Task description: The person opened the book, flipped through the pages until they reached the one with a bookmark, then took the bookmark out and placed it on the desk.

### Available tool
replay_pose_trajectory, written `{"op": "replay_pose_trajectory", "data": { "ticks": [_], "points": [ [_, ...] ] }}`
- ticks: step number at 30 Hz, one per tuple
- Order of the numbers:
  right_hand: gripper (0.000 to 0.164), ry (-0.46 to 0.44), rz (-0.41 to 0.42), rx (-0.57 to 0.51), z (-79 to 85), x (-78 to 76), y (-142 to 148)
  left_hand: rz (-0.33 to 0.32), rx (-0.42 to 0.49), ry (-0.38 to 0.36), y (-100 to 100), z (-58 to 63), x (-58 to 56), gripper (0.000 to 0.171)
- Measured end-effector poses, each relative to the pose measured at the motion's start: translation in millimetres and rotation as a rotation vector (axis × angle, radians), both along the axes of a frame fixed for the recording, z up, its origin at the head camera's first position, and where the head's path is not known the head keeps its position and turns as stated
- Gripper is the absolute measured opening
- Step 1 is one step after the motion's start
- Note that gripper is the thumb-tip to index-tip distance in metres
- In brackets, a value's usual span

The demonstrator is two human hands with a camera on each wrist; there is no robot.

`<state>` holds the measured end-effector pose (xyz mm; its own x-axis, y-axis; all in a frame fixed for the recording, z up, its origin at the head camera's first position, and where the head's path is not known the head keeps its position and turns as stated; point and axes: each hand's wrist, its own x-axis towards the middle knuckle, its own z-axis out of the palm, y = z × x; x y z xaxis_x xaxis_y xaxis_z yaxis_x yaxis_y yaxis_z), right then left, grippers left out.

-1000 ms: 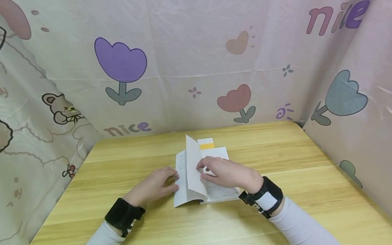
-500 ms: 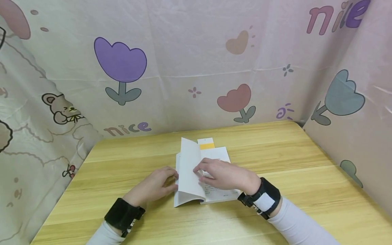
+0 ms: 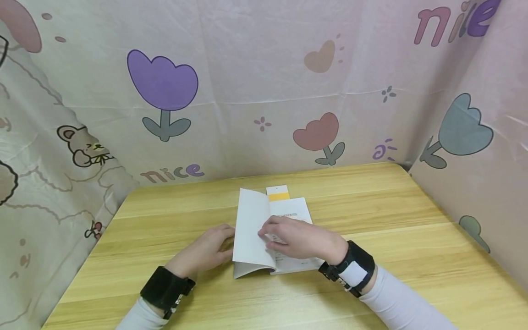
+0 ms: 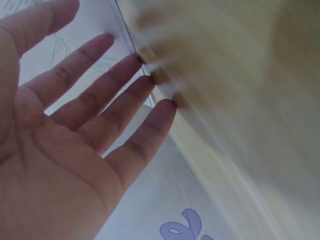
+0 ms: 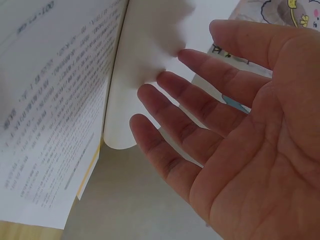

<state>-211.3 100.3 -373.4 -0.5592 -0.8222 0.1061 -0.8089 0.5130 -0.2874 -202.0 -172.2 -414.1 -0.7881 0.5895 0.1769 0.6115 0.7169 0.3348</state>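
An open paperback book (image 3: 294, 207) lies on the table, its right side printed with lines of text. A blank white page (image 3: 249, 224) stands lifted over the left side, its lower edge curving toward the spine. My right hand (image 3: 305, 239) has its fingertips against this page near the spine, fingers extended and slightly bent. In the right wrist view, the fingertips press on the page (image 5: 145, 35) beside the printed text. My left hand (image 4: 75, 130) is at the book's left edge with spread fingers, their tips right at the border; the page partly covers them in the head view.
A white card with a yellow band (image 3: 278, 193) sticks out beyond the book's top edge. The wood-grain table (image 3: 177, 206) stretches around the book. Behind it hangs a curtain (image 3: 235, 82) printed with flowers and hearts. Black bands (image 3: 165, 291) circle both wrists.
The lifted page has swung leftward and now covers the left side. My right hand has moved slightly left and toward me with it. My left hand has stayed nearly still.
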Motion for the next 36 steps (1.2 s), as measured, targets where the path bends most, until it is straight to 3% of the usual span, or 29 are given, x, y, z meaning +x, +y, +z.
{"op": "replay_pose_trajectory", "data": {
  "ticks": [18,22,25,29,32,36],
  "points": [
    [0.031,0.025,0.018,0.021,-6.7,1.8,-6,0.021,0.046,-0.155,-17,4.5,-6.6,0.03],
    [0.03,0.055,0.014,0.026,-8.1,2.3,-6,0.07,0.077,-0.167,-29,9.4,-10.1,0.031],
    [0.03,0.077,0.009,0.026,-8.7,2.8,-7,0.112,0.094,-0.134,-35,16.1,-11.0,0.031],
    [0.029,0.101,0.01,0.028,-9.2,3.5,-8,0.121,0.108,-0.051,-36,24.9,-10.0,0.03],
    [0.029,0.113,0.017,0.031,-9.8,3.5,-8,0.084,0.108,0.035,-31,27.9,-8.5,0.031],
    [0.03,0.121,0.03,0.037,-10.3,3.3,-9,-0.024,0.111,0.124,-19,27.0,-5.3,0.037]
  ]
}}
